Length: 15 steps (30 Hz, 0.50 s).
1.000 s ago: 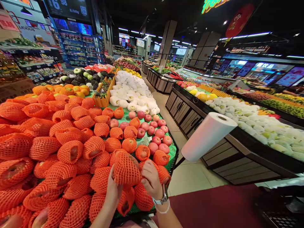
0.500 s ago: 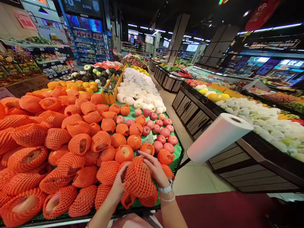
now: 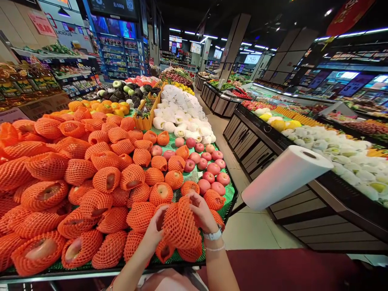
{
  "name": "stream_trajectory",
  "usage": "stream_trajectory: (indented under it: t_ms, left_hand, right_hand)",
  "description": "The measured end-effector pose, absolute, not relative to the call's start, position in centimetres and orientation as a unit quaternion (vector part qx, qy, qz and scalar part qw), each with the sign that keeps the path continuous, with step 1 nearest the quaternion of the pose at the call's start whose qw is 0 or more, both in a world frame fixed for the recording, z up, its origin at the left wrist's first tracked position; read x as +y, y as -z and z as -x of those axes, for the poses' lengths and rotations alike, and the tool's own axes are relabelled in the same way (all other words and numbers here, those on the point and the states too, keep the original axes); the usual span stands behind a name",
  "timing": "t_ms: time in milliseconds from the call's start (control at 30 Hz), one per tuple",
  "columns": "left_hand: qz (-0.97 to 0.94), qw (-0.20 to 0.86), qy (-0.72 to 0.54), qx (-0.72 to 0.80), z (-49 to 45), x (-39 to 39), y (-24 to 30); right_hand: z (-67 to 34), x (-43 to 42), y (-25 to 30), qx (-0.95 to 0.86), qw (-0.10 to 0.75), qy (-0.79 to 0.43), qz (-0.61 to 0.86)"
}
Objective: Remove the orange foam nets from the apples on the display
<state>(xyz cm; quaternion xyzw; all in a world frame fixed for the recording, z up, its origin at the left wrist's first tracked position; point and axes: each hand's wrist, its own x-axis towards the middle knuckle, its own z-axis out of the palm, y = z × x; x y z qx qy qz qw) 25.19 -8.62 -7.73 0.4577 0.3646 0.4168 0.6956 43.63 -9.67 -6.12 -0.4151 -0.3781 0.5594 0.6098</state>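
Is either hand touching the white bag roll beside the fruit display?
No, the left hand and right hand both grip a net-wrapped fruit, while the bag roll sits apart to their right.

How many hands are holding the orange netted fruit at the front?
2. The left hand cups the netted fruit on its left side; the right hand, wearing a watch, grips its upper right.

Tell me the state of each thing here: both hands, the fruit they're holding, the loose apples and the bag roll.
left hand, gripping the netted fruit's left side.
right hand, curled over its top.
netted fruit, held between both hands, foam sleeve on.
bare apples, unsleeved, lying loose.
bag roll, wound up, tilted upward.
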Motion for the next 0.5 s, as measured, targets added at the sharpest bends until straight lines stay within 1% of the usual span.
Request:
stream_trajectory:
  t_ms: [133,233,300,433,500]
  left_hand:
    - [-0.383,0.713,-0.447,0.381,-25.5,-8.8,7.7]
    - [-0.291,0.729,-0.467,0.407,-25.6,-8.8,7.3]
    - [-0.249,0.739,-0.474,0.41,-25.7,-8.8,6.9]
    - [-0.22,0.744,-0.478,0.411,-26.2,-8.8,6.3]
    - [-0.219,0.736,-0.488,0.415,-26.4,-8.8,6.3]
  right_hand:
    - [-43.5,-10.0,6.6,-0.3,0.713,-0.514,0.37]
    - [-42.8,-10.1,7.1,-0.264,0.745,-0.501,0.352]
    - [-41.8,-10.2,7.8,-0.283,0.731,-0.505,0.361]
    - [-39.8,-10.6,10.1,-0.409,0.665,-0.472,0.409]
    - [-39.2,-10.8,11.0,-0.439,0.639,-0.46,0.432]
